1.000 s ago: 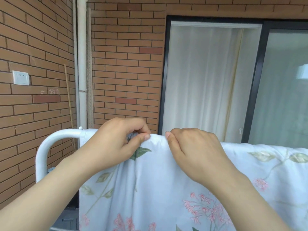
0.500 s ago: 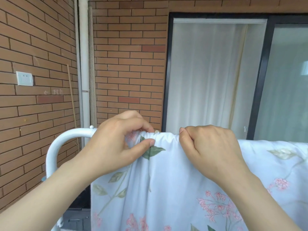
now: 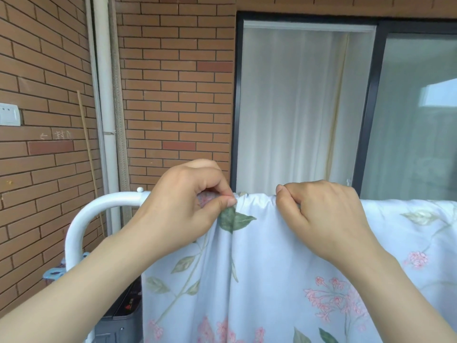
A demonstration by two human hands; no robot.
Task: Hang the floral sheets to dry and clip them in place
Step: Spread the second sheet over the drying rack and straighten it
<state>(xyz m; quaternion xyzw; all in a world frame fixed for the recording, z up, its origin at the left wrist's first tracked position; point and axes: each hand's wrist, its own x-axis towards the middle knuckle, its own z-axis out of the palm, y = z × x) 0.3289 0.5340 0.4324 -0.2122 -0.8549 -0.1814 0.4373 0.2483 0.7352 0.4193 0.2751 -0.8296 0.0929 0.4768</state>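
- Floral sheet hangs over the white rail, bunched up near the rail's left bend. It likely needs pulling flat along the top before a clip goes on.
- The left hand pinches a fold of the sheet with thumb and finger. The right hand curls its fingers round the sheet on the rail.
- Behind are a brick wall, a glass door, a white pipe and a small wall switch.

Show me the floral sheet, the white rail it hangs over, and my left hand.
floral sheet (image 3: 267, 263), head view, plain white cloth of its hanging front.
white rail (image 3: 111, 201), head view, its bare curved corner.
left hand (image 3: 178, 201), head view, back of the hand.
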